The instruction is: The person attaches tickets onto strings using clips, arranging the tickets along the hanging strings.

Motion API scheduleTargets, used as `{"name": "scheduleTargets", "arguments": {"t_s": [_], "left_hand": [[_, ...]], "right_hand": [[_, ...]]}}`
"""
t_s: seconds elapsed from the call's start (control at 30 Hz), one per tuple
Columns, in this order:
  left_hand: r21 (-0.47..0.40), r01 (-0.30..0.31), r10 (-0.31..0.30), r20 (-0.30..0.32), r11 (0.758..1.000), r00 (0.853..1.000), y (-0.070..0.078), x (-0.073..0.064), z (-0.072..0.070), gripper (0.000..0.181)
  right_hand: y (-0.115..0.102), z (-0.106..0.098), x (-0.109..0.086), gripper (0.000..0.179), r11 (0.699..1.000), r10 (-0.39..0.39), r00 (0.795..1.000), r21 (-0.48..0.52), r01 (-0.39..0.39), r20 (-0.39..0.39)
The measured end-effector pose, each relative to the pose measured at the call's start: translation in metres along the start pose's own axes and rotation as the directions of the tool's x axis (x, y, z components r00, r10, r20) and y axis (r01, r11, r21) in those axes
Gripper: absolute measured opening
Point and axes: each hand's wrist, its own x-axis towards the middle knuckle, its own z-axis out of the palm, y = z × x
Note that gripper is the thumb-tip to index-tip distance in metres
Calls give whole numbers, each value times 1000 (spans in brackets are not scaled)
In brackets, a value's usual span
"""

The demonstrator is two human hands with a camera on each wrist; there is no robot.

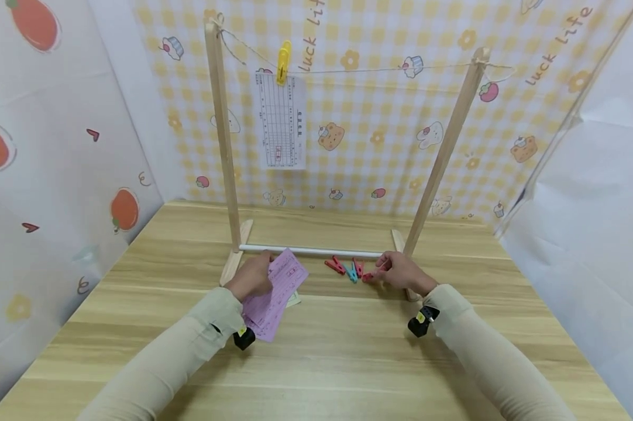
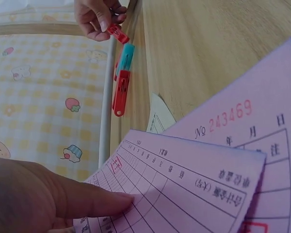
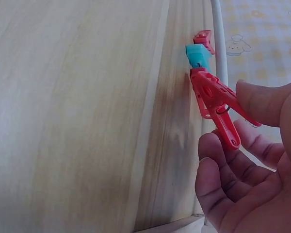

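Observation:
My left hand pinches pink printed receipts, its thumb flat on the top one in the left wrist view. A pale green slip shows on the table just beyond them. On the right, my right hand holds a red clothespin by its handles, thumb on one and fingers under the other. Beside that clothespin lie a blue clothespin and two more red clothespins, one of them the leftmost red clothespin. Higher up, a yellow clothespin clips a white receipt to a string.
A left wooden post and a right wooden post carry the string. A white rod joins their feet, just behind the clothespins. Patterned cloth hangs behind the frame, and a white sheet bounds the right side.

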Motion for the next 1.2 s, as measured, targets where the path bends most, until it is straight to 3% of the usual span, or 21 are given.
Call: {"name": "scheduleTargets", "arguments": {"t_s": [0.43, 0.83, 1.2], "left_hand": [[-43, -8, 8, 0, 999, 1000, 7, 0, -7, 38], [-18, -59, 58, -25, 998, 998, 11, 3, -12, 32], [-4, -58, 58, -22, 998, 998, 16, 5, -14, 24]], "right_hand": [[-6, -7, 0, 13, 1000, -29, 1000, 5, 29, 7], [-10, -13, 1, 13, 999, -52, 999, 9, 52, 7], [-17, -15, 3, 16, 999, -52, 999, -1, 52, 5]]}}
